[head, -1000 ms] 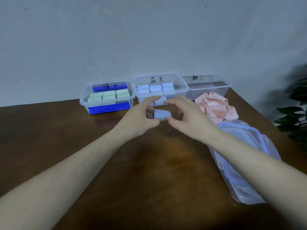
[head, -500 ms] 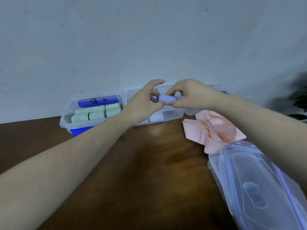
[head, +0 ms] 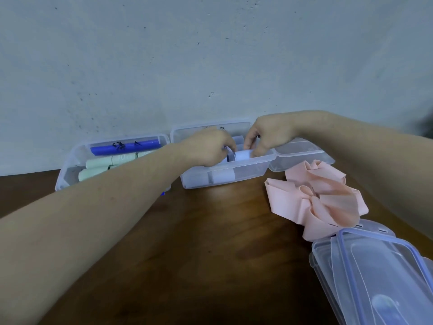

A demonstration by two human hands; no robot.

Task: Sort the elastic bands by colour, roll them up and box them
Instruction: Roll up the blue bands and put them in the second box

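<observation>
Both hands reach into the middle clear box (head: pixel 248 171) at the wall. My left hand (head: pixel 210 148) and my right hand (head: pixel 267 137) pinch a rolled light-blue band (head: pixel 242 155) from either end, just above the box's front rim. More blue rolls (head: pixel 222 177) lie inside that box. The left clear box (head: pixel 70 165) holds several pale green rolls (head: pixel 98 164) and a blue strip. At the right, the third clear box (head: pixel 302 156) looks empty. Loose pink bands (head: pixel 318 198) lie in a heap on the brown table (head: pixel 210 242).
Stacked clear lids with blue seals (head: pixel 379 277) lie at the table's right front, touching the pink heap. A grey wall stands right behind the boxes. A dark plant leaf shows at the far right edge.
Both hands carried the blue roll away from me, from above the table middle to inside the middle box. The camera moved closer to the boxes.
</observation>
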